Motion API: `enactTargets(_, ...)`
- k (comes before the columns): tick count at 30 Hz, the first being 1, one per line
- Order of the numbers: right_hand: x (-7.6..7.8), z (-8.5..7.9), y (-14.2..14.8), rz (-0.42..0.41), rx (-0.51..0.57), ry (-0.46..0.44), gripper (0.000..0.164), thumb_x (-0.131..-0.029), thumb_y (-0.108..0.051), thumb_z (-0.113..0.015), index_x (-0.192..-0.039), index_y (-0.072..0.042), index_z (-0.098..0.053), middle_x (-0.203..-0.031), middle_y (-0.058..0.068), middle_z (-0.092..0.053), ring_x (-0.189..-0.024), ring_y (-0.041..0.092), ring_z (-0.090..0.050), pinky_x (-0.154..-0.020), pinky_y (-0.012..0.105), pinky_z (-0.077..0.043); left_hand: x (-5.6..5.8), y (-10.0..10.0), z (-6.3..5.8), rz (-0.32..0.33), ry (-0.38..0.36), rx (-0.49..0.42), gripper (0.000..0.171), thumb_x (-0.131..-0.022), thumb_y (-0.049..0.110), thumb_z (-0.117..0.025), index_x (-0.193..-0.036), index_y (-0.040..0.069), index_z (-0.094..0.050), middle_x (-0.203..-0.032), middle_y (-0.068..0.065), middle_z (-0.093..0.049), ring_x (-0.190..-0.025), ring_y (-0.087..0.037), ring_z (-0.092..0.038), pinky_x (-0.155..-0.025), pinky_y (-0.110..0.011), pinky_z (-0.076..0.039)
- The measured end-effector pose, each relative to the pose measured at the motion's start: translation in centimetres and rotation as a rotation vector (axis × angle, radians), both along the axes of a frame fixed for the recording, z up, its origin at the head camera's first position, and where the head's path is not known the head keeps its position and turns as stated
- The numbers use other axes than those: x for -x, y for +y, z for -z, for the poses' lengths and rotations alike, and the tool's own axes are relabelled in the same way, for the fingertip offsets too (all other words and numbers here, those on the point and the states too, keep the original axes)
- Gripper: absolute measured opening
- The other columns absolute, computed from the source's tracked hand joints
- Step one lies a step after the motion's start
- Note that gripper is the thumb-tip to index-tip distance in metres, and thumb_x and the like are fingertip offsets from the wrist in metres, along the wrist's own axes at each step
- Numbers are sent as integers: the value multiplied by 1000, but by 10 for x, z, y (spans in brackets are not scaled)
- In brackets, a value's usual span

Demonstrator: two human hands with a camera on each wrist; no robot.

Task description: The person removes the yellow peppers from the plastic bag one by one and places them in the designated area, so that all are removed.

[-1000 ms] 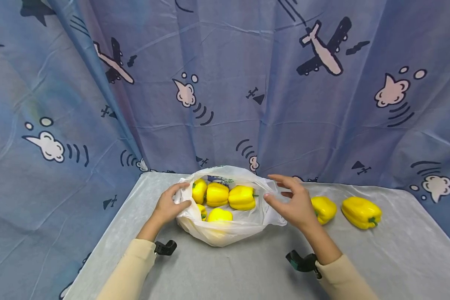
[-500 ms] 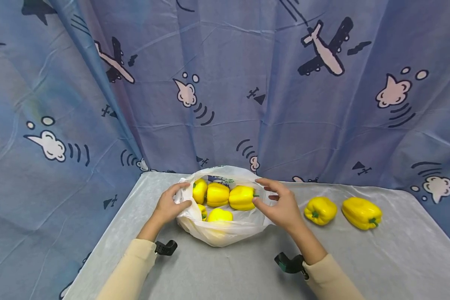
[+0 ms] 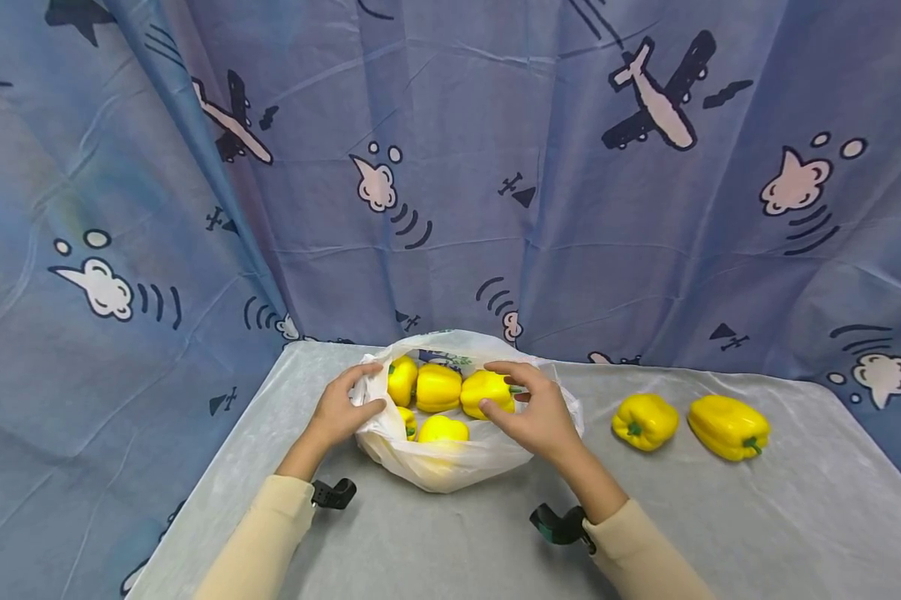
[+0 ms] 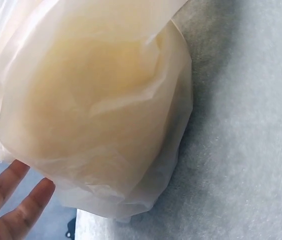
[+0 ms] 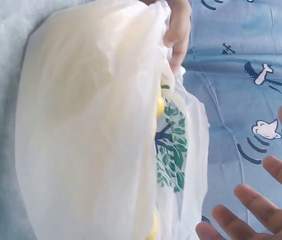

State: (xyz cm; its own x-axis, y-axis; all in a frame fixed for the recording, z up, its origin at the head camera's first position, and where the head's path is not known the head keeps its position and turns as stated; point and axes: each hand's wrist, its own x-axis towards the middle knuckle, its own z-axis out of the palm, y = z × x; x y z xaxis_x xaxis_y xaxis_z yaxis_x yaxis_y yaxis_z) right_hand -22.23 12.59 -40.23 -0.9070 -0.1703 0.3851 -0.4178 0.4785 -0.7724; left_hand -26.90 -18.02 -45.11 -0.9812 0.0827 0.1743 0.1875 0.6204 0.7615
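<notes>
Left hand [image 3: 343, 408] gripping a thin white plastic bag [image 3: 446, 473] — right hand [image 3: 538, 414] loose, fingers spread near blocky yellow bell peppers [image 3: 438, 388] inside.

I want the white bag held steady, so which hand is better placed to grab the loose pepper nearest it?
Probably the right hand: it holds nothing and is nearer that loose pepper, while the left hand grips the white bag.
</notes>
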Motion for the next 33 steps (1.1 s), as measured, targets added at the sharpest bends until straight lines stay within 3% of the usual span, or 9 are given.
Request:
enactTargets(14,9,17,-25,-77,10,-56,44,-80,-22,-74,-122,-16,-65,-125,8,-64,-113,39,-60,-87,56,-54,-1,1,-1,-12,-17,6,55,-78,21,-70,-132,17,-57,-143,-10,-52,-137,-32,-42,-114,-53,-32)
enactTargets(21,12,28,-35,-83,-18,-92,44,-80,-25,-75,-122,-14,-65,-123,1,-67,-115,28,-61,-93,50,-52,-1,1,-1,-17,-38,11,55,-79,22,-70,-132,18,-57,-144,-9,-50,-138,-32,-41,-115,-53,-30)
enactTargets(33,19,46,-48,-145,-23,-109,43,-80,-24,-73,-119,-8,-66,-120,11,-67,-111,35,-63,-96,49,-52,0,1,0,-11,-18,4,55,-79,20,-70,-132,17,-57,-143,-10,-51,-137,-33,-42,-115,-53,-31)
